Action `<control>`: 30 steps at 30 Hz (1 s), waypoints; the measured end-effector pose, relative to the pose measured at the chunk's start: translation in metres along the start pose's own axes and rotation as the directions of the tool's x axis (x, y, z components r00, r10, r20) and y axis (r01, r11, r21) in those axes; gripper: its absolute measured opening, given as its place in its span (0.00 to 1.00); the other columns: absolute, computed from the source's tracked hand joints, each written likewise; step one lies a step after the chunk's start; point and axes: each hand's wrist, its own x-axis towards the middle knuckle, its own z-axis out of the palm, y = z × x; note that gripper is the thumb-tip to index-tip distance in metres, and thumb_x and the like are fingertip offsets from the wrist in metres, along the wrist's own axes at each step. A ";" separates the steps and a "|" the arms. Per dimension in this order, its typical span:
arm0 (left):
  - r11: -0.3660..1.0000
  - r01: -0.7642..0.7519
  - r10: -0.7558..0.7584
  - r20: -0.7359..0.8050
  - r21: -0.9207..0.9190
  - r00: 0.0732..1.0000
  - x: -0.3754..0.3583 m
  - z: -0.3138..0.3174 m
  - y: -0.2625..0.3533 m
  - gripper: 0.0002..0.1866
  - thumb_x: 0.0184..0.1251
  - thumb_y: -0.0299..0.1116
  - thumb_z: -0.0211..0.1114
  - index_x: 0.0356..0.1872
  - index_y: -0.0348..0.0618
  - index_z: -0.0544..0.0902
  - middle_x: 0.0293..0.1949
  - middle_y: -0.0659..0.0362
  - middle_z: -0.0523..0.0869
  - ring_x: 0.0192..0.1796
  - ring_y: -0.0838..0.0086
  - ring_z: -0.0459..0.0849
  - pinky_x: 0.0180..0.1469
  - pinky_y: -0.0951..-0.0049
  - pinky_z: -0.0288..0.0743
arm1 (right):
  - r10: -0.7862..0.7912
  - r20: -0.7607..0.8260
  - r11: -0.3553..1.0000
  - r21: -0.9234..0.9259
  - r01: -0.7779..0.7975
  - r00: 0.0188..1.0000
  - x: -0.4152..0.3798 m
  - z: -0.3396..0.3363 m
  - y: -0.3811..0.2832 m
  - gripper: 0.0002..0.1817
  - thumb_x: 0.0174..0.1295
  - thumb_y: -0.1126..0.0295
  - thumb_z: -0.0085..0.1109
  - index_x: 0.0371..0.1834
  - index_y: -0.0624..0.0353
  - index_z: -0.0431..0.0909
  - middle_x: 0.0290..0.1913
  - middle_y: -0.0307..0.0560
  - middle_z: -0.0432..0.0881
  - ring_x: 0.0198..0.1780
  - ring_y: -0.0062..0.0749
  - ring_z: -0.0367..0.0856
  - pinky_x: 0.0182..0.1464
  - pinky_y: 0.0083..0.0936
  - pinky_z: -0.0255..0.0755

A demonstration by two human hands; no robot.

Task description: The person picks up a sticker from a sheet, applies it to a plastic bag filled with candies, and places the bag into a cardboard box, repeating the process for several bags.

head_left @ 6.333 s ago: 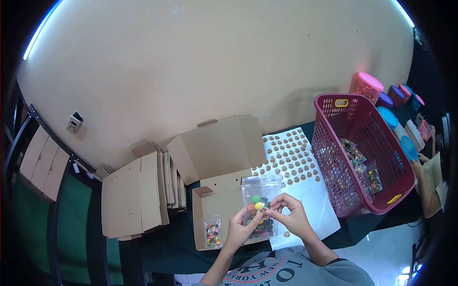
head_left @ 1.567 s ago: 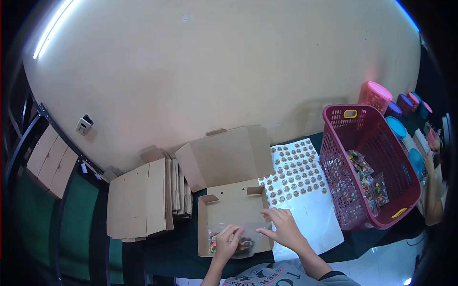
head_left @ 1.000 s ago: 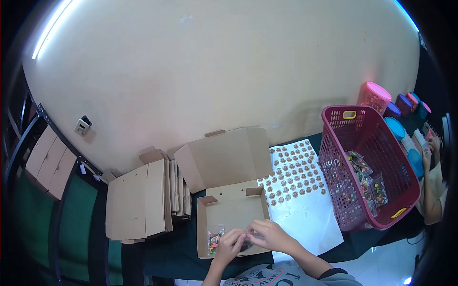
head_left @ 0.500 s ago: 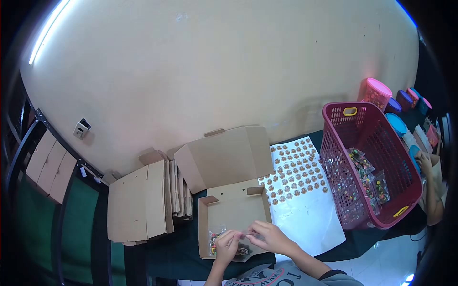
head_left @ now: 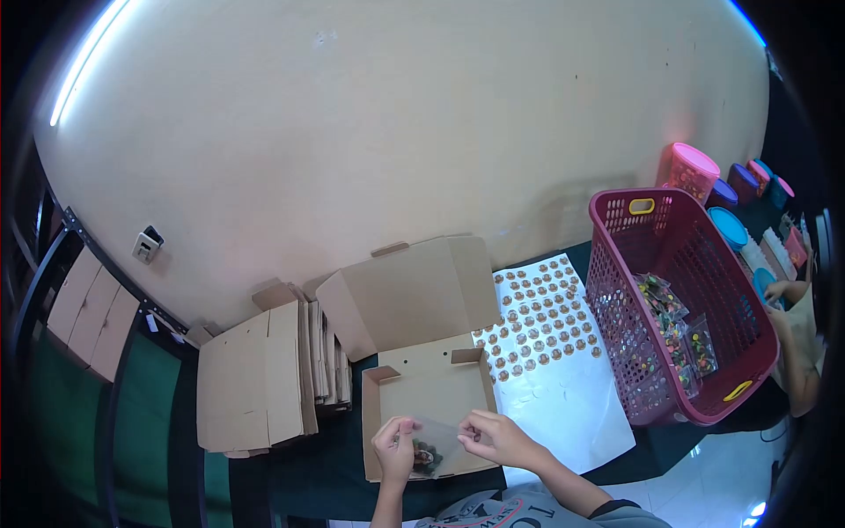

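Note:
Over an open cardboard box, my two hands have a clear plastic bag between them. Dark contents with a few coloured bits show low in the bag; I cannot make out their kind. My left hand is closed on the bag's left edge. With fingers pinched, my right hand grips its upper right corner. The box lid stands raised against the wall behind. My left hand covers the box's front left corner.
Folded cardboard boxes are stacked left. A white sheet with round stickers lies right, beside a maroon basket holding several filled packets. Lidded tubs stand behind it. Another person's hands are at far right.
My hands have moved apart, and the plastic bag is now stretched between them. The packet of coloured pieces seen in the box's left side is now hidden behind my left hand.

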 end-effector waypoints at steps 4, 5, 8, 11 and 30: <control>0.986 -0.133 0.131 0.026 0.097 0.991 -0.008 0.013 0.010 0.08 0.60 0.30 0.55 0.35 0.34 0.76 0.34 0.53 0.77 0.39 0.70 0.76 0.41 0.74 0.69 | 0.003 -0.096 0.995 0.104 0.007 0.995 -0.009 -0.007 0.014 0.07 0.54 0.72 0.54 0.29 0.65 0.70 0.27 0.46 0.73 0.28 0.29 0.74 0.34 0.22 0.70; 0.977 -0.165 0.165 0.011 0.137 0.986 -0.013 0.019 0.013 0.10 0.58 0.29 0.57 0.39 0.35 0.74 0.39 0.52 0.75 0.44 0.66 0.74 0.47 0.70 0.66 | 0.047 -0.137 0.992 0.123 -0.030 0.989 -0.013 -0.010 0.017 0.07 0.54 0.72 0.54 0.29 0.66 0.70 0.27 0.46 0.73 0.28 0.27 0.74 0.33 0.21 0.69; 0.941 -0.257 0.260 0.016 0.219 0.966 -0.029 0.035 0.028 0.20 0.53 0.30 0.62 0.47 0.37 0.70 0.48 0.49 0.71 0.52 0.58 0.68 0.56 0.64 0.60 | 0.123 -0.250 0.984 0.158 -0.084 0.960 -0.022 -0.012 0.036 0.06 0.54 0.73 0.55 0.27 0.66 0.70 0.26 0.44 0.73 0.28 0.22 0.75 0.31 0.18 0.69; 0.931 -0.318 0.233 0.378 0.180 0.896 -0.040 0.049 0.032 0.21 0.52 0.30 0.63 0.48 0.37 0.70 0.50 0.49 0.70 0.54 0.57 0.69 0.56 0.63 0.60 | 0.317 -0.384 0.933 0.289 -0.213 0.867 -0.030 -0.010 0.048 0.08 0.52 0.73 0.57 0.27 0.65 0.69 0.26 0.43 0.75 0.24 0.20 0.75 0.27 0.16 0.69; 1.000 0.013 -0.018 0.204 0.026 0.979 -0.058 0.075 -0.023 0.07 0.61 0.27 0.53 0.34 0.33 0.76 0.32 0.51 0.81 0.37 0.66 0.81 0.41 0.71 0.72 | 0.208 -0.320 0.974 -0.023 -0.227 0.924 -0.041 0.003 0.025 0.19 0.49 0.70 0.60 0.44 0.61 0.68 0.38 0.51 0.68 0.40 0.39 0.72 0.38 0.26 0.70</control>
